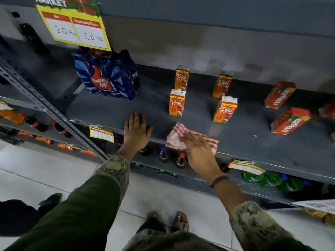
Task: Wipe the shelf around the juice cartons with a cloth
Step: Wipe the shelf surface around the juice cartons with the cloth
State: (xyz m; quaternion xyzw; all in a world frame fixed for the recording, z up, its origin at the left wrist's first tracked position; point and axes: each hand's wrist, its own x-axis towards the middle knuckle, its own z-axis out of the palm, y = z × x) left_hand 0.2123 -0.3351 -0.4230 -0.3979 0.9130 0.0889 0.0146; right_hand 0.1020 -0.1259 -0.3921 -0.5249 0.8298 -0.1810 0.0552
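Observation:
A dark grey shelf (244, 142) carries several orange juice cartons. The nearest upright ones are a left carton (177, 103) and a right carton (224, 110), with two more behind them. Red cartons (290, 121) lie on their sides at the right. A red-and-white checked cloth (176, 136) lies on the shelf's front part, in front of the cartons. My right hand (197, 149), blurred, presses flat on the cloth. My left hand (136, 129) rests flat on the shelf near its front edge, fingers straight, left of the cloth.
A blue shrink-wrapped pack of soda bottles (107, 78) stands at the shelf's back left. A yellow price sign (76, 24) hangs above it. Dark bottles (181, 160) fill the lower shelf. A slotted metal upright (45, 105) runs at the left. My feet (166, 221) stand on pale floor tiles.

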